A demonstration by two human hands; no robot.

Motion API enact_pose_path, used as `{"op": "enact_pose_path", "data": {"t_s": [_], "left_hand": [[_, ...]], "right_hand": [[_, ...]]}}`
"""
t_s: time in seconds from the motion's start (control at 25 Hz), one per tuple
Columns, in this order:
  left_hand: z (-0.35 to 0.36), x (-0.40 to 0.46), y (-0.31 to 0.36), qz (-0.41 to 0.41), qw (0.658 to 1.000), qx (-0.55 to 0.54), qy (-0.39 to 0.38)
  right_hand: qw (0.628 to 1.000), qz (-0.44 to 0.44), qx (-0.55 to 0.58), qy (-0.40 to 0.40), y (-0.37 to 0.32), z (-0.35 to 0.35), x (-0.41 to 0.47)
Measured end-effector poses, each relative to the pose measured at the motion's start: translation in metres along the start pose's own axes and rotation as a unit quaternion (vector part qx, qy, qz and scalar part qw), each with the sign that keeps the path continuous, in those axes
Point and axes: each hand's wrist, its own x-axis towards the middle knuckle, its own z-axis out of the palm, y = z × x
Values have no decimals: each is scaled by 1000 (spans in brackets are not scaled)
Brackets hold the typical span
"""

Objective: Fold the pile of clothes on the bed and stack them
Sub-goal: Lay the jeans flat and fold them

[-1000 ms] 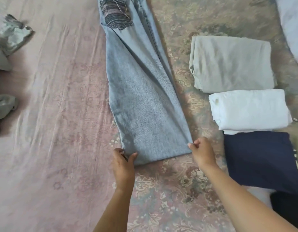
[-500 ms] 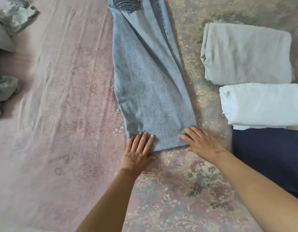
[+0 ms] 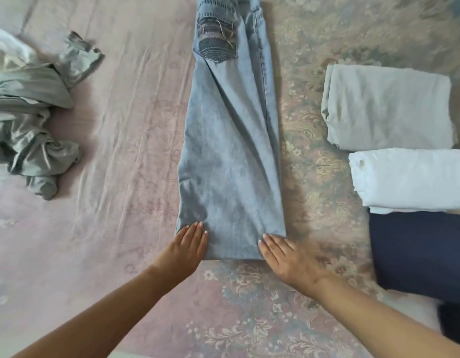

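**Head view: both hands flat on the jeans hem**

Head view. Light blue jeans (image 3: 231, 151) lie lengthwise on the bed (image 3: 125, 140), legs folded one over the other, waist end at the top edge of frame, hem end nearest the person. A frayed, darker patch shows near the upper part of the leg.

Left hand (image 3: 189, 246): fingers straight and together, pressing flat on the near left corner of the hem. Grip holds nothing; palm down on the denim.

Right hand (image 3: 288, 257): fingers straight, slightly spread, lying flat on the near right corner of the hem. Grip likewise holds nothing.

Right of the jeans, apart from them, three folded items in a row: a pale grey fold (image 3: 389, 109) farthest, a white fold (image 3: 409, 179) in the middle, a navy fold (image 3: 420, 251) nearest; the white one overlaps the navy one's far edge.

Left side of the bed: a rumpled heap of grey-green clothes (image 3: 27, 125), unfolded, well apart from the jeans.
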Motion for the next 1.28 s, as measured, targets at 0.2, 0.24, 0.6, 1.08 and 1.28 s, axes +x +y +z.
{"op": "enact_pose_path", "data": {"t_s": [0.2,0.24,0.6,1.08,1.28], "left_hand": [[23,-45,-7,3,996,-28,-84],[18,-35,-5,4,996,-56,-74],[30,258,-128,-329,924,-187,62],[89,285,-136,-382,912,-123,82],[87,293,-139,-414,899,-111,93]], "right_hand": [[994,7,-13,-112,-46,24,21],[996,11,1,-87,-42,21,28],[929,355,97,26,138,6,211],[717,484,461,199,370,-65,433],[723,511,454,103,391,-75,456]]}}
